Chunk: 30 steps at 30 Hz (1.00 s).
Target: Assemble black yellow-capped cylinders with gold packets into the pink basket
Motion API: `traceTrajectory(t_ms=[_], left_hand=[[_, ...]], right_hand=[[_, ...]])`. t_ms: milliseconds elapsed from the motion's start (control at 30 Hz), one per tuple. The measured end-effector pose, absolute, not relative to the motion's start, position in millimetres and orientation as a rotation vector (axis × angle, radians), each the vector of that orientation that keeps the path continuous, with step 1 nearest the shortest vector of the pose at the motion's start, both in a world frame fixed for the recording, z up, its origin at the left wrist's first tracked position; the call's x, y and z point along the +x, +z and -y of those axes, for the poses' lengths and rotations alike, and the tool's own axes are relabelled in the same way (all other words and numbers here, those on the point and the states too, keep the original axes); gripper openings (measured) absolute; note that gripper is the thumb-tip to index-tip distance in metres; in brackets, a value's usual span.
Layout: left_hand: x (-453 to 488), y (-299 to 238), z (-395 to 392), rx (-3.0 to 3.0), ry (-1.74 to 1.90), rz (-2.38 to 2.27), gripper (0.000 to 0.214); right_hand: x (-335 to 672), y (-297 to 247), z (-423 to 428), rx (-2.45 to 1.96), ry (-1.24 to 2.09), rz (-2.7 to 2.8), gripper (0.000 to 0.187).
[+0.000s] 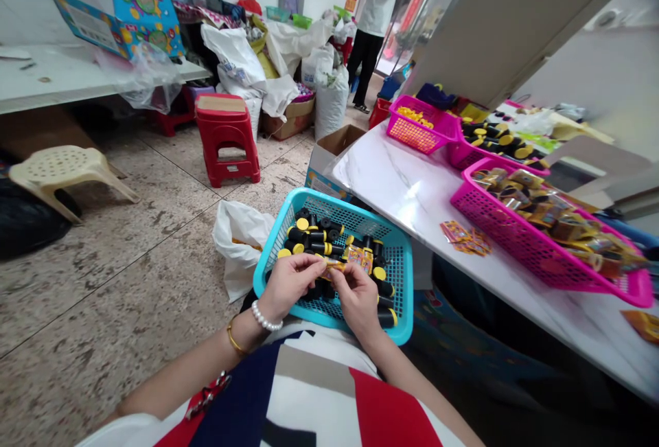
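A turquoise plastic basket (403,241) rests against my lap, filled with small black cylinders with yellow caps (387,317). Above its contents, my left hand (288,281) and my right hand (357,294) meet, thumbs and fingertips pinched on one small orange printed slip (336,264). Whether the slip is paper or film I cannot tell. More printed slips (360,257) lie on the cylinders just beyond my right fingers. My left wrist carries a white bead bracelet and a gold-coloured bangle.
To the right stands a marble-patterned table (384,165) with loose orange printed slips (466,238). Along it are a pink basket of wrapped pieces (546,217) and another holding black cylinders (502,143). A white sack (239,227), red stool (226,134) and beige stool (66,165) occupy the floor. A person (375,14) stands behind.
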State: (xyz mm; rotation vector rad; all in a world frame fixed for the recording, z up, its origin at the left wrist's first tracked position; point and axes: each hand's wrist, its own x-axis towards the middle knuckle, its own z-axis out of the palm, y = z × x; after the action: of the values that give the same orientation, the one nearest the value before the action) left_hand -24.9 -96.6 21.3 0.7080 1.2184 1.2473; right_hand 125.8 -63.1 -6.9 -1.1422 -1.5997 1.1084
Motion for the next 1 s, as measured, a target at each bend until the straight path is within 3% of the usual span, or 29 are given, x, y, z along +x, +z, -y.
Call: traceTrajectory(t_ms=[167,433,600,700,800,867,1000], left_hand=[[-24.0,27.0,95.1,0.660,1.228,-1.192,0.042],[-31.5,23.4,93.8,0.602,1.107,-1.141,0.031],[-35.7,18.6,92.4,0.576,1.116,-1.085,0.034],[-36.4,15.6,91.4,0.542,1.130,-1.064,0.035],[-36.8,15.4,90.1,0.506,1.149,-1.052,0.033],[-36.7,17.4,89.2,0.478,1.163,-1.060,0.032],[-34.6,21.8,87.0,0.417,1.191,-1.081,0.032]], right_hand=[[124.6,-5.8,64.6,-1.169,1.048,1.664,0.029],[141.8,10.4,51.5,-1.194,1.058,1.923,0.039],[147.9,11.2,55.2,-1.368,0.437,2.500,0.022],[138.0,3.1,57.2,-1.493,0.167,2.728,0.027],[128.4,0.0,51.4,-1.573,0.245,2.792,0.036],[128.3,4.1,45.7,-1.538,0.393,2.726,0.028],[144.6,18.3,39.2,-1.313,1.044,2.218,0.027]])
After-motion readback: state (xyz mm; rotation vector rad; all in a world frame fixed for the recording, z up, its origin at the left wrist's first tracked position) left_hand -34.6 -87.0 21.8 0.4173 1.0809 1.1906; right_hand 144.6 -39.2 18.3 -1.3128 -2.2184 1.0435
